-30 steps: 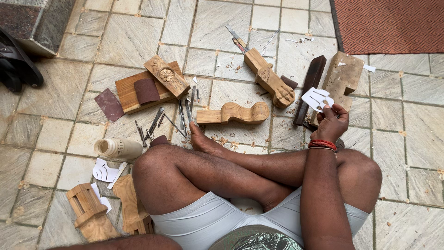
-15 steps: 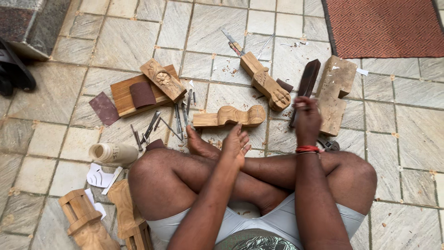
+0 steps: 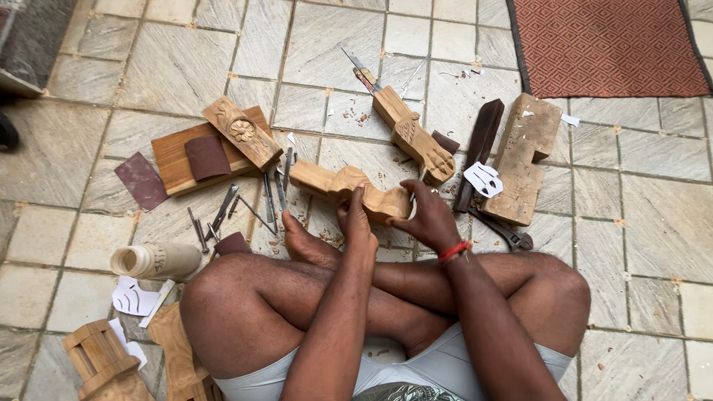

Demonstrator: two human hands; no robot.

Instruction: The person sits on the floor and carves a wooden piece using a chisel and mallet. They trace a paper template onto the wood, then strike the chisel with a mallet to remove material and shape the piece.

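Observation:
I sit cross-legged on a tiled floor. Both hands meet at a curved, partly carved wooden piece (image 3: 334,182) lying in front of my feet. My left hand (image 3: 355,220) rests its fingers on the piece near its middle. My right hand (image 3: 429,214), with a red band at the wrist, grips the piece's right end. A white paper template (image 3: 484,178) lies on a rough wooden block (image 3: 523,157) to the right, free of my hands.
Several metal chisels (image 3: 241,204) lie left of the piece. A carved wooden leg (image 3: 413,137), a dark file (image 3: 479,141), a board with sandpaper (image 3: 200,152), a paper roll (image 3: 154,260), a wrench (image 3: 505,232) and a red mat (image 3: 605,44) surround me.
My right hand let go of the paper template, which now lies on the block. Both hands came onto the curved wooden piece; the left arm entered from below.

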